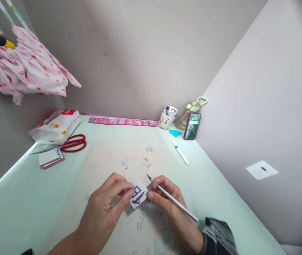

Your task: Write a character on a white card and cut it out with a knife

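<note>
Between both hands, above the stained sheet (103,159), a small white card (138,197) with thick blue strokes and a pink mark is held at a tilt. My left hand (111,202) pinches its left edge between thumb and fingers. The thumb and fingertips of my right hand (168,198) grip the card's right edge. That same hand also holds a silver craft knife (177,203), its pointed blade aimed up and left, past the card's top corner. The palm sides of both hands are hidden.
Red-handled scissors (73,143) and stacked cards (51,158) lie left, by a tissue pack (57,125). A red character strip (123,122) runs along the back wall. Toward the right are a pen cup (167,117), bottle (184,118), phone (192,126), blue scrap (174,133) and white marker (180,153).
</note>
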A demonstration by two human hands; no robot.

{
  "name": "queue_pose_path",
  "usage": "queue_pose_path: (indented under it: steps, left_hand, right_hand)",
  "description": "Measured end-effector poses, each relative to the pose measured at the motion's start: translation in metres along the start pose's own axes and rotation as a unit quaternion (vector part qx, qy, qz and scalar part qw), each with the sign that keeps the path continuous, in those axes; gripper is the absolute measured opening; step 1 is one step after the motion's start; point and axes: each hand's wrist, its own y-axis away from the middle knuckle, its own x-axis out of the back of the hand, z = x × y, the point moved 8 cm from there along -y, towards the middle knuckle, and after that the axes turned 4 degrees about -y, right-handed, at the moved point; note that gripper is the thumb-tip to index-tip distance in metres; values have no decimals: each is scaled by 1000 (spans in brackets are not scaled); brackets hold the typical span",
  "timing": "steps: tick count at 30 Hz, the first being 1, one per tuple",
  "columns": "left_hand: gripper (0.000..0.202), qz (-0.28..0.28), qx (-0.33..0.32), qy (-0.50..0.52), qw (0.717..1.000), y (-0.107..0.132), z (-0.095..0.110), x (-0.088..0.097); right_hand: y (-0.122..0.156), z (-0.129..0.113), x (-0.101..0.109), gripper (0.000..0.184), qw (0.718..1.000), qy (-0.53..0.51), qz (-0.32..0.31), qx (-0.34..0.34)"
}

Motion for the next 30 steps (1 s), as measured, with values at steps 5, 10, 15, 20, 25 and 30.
queue_pose_path:
  steps: [5, 10, 15, 20, 25, 30]
  left_hand:
    - [15, 33, 4, -27, 999, 1, -3, 6]
    - [17, -22, 46, 13, 999, 2, -9, -4]
    - [31, -81, 175, 195, 962, 1, -29, -17]
    - [34, -104, 202, 252, 941, -1, -35, -21]
    - [39, -93, 227, 260, 934, 2, -40, -22]
    - [36, -125, 248, 316, 907, 8, -35, -32]
  right_hand:
    - [-2, 0, 4, 27, 1000, -24, 8, 9]
    - [-2, -1, 5, 24, 999, -26, 5, 22]
    - [-1, -2, 4, 23, 999, -29, -3, 17]
    - [-1, -2, 0, 25, 998, -53, -12, 10]
    - [0, 1, -6, 35, 997, -61, -44, -7]
    - [1, 1, -7, 34, 995, -69, -67, -17]
